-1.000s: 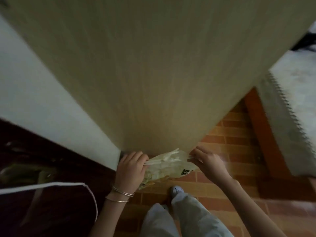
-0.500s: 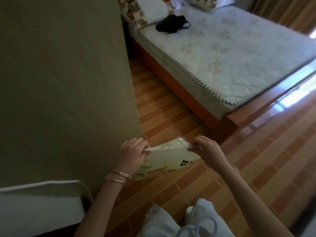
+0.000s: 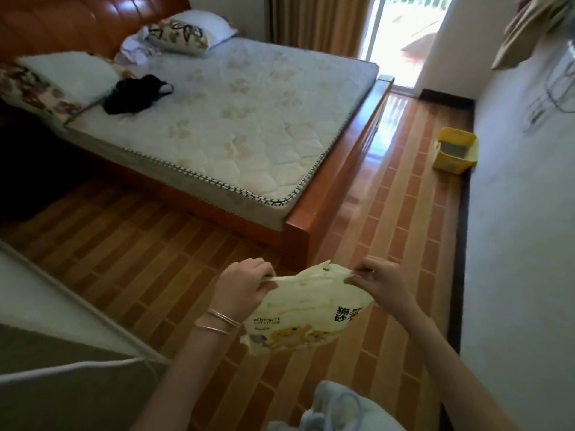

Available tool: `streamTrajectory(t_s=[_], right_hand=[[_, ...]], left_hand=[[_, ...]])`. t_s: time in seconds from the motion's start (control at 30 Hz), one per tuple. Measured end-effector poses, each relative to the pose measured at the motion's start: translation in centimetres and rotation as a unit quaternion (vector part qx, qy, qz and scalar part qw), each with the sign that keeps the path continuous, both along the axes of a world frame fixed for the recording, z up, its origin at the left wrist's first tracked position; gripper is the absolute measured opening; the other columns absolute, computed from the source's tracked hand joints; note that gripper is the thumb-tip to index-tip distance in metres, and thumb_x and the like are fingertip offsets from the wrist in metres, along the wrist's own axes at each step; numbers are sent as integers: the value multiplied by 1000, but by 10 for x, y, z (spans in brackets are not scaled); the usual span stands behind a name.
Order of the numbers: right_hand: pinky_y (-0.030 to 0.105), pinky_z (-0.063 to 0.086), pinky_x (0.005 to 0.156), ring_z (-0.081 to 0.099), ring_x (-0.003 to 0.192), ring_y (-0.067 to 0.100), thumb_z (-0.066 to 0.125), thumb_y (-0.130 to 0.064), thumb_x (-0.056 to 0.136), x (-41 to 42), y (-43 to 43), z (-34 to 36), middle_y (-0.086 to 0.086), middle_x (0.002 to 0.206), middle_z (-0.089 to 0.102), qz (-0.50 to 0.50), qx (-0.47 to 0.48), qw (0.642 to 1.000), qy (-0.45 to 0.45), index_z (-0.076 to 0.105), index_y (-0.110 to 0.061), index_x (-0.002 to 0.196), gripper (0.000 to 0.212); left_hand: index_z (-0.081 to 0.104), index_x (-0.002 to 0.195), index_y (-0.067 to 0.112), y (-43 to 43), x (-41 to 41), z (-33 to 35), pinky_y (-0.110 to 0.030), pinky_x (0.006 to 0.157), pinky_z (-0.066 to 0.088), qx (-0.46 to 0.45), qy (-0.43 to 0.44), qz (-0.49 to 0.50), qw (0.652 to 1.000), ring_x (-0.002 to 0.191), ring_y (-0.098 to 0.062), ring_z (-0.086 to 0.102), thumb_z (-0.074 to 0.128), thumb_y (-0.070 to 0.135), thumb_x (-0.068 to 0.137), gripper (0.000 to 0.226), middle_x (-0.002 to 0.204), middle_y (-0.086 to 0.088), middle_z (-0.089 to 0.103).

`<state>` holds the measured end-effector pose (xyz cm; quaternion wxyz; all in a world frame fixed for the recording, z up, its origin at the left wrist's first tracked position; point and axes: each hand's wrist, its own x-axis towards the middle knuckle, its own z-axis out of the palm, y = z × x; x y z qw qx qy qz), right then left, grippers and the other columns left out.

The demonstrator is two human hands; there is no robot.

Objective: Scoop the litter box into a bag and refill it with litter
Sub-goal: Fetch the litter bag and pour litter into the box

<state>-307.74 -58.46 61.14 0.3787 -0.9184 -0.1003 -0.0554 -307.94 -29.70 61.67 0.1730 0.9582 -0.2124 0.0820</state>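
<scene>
- Since half a second ago, the view has swung away from the beige panel and out across the bedroom, and the yellow litter box (image 3: 455, 150) has come into sight on the floor (image 3: 130, 259) against the far wall, well apart from the person.
- Both hands hold the litter bag (image 3: 306, 309) in front of the body, much as they did then, but its top edge is now drawn out tighter between them.
- On the left hand (image 3: 241, 289), the grip is pinched on the left corner of the bag's top edge, fingers curled round the plastic; two bangles (image 3: 219, 321) sit on that wrist.
- On the right hand (image 3: 381, 283), the grip pinches the opposite corner, stretching the film thin.
- The bag, printed "BENTONITE CAT LITTER", sags below the hands, clear of the floor.
- The step in hand looks like tearing or pulling the bag open while walking toward the box; whether the top has already parted cannot be told.
- Grey fill shows inside the box; no scoop is in view.
- Next, the person likely needs to pass the foot of the bed (image 3: 236, 126), reach the box, and keep the bag's mouth upward so nothing spills on the way.
</scene>
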Motion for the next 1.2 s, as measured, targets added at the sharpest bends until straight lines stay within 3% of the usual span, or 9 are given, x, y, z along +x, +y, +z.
streamTrajectory(t_s=[0.13, 0.3, 0.43, 0.57, 0.7, 0.83, 1.0, 1.07, 1.2], right_hand=[[12, 37, 58, 54, 65, 2, 81, -25, 68, 19, -65, 4, -12, 66, 58, -54, 0, 998, 8, 67, -12, 70, 19], [16, 41, 58, 54, 66, 4, 78, -29, 68, 39, -130, 6, -11, 66, 59, -124, 8, 992, 3, 66, -15, 70, 19], [12, 42, 58, 56, 67, 2, 79, -24, 69, 57, -158, 6, -19, 67, 56, -151, 6, 988, 12, 61, -25, 70, 18], [25, 50, 60, 57, 67, 3, 78, -27, 70, 90, -177, 0, -16, 69, 58, -179, 6, 983, 23, 64, -22, 71, 15], [26, 50, 62, 58, 69, 5, 79, -26, 69, 135, -189, 3, -15, 69, 59, -211, 17, 977, 14, 64, -23, 71, 16], [32, 52, 64, 59, 69, 4, 79, -29, 69, 183, -199, 14, -12, 69, 61, -244, 20, 969, 14, 64, -22, 70, 17], [35, 54, 65, 62, 72, 5, 73, -49, 68, 232, -214, 13, -15, 71, 63, -288, 47, 956, 20, 62, -32, 71, 20], [36, 55, 65, 62, 72, 4, 69, -56, 66, 248, -222, 11, -17, 73, 64, -302, 50, 952, 27, 62, -33, 73, 25], [36, 55, 66, 62, 72, 3, 69, -52, 68, 277, -236, 9, -17, 72, 64, -318, 58, 946, 40, 63, -32, 73, 21]], left_hand=[[57, 69, 23, -67, 52, -2, -19, 51, 30, 1, -16, -46, 999, 57, -12, 53, 81, 28, 65, 24, 64, 10, 54], [56, 70, 24, -138, 112, -2, -22, 55, 32, -14, -25, -105, 994, 62, -15, 57, 61, 39, 70, 17, 67, 10, 55], [58, 70, 22, -173, 148, -5, -23, 53, 37, -20, -24, -138, 990, 62, -16, 58, 70, 35, 67, 18, 68, 9, 58], [57, 70, 21, -196, 194, -11, -26, 50, 39, -32, -10, -162, 986, 61, -16, 57, 81, 26, 65, 25, 67, 9, 56], [57, 70, 22, -216, 257, -9, -27, 51, 40, -33, -31, -200, 979, 61, -15, 57, 69, 33, 68, 16, 67, 10, 56], [58, 70, 22, -235, 324, 0, -25, 52, 36, -24, -33, -239, 970, 60, -15, 58, 78, 27, 68, 21, 67, 10, 57], [58, 70, 24, -260, 402, 12, -23, 51, 35, -27, -56, -281, 958, 60, -13, 57, 68, 36, 71, 16, 67, 12, 57], [59, 70, 24, -271, 426, 15, -23, 51, 36, -24, -59, -293, 954, 61, -13, 57, 55, 44, 75, 21, 68, 13, 57], [58, 72, 24, -293, 461, 12, -25, 52, 39, -32, -64, -320, 945, 62, -12, 56, 45, 47, 76, 26, 68, 13, 57]])
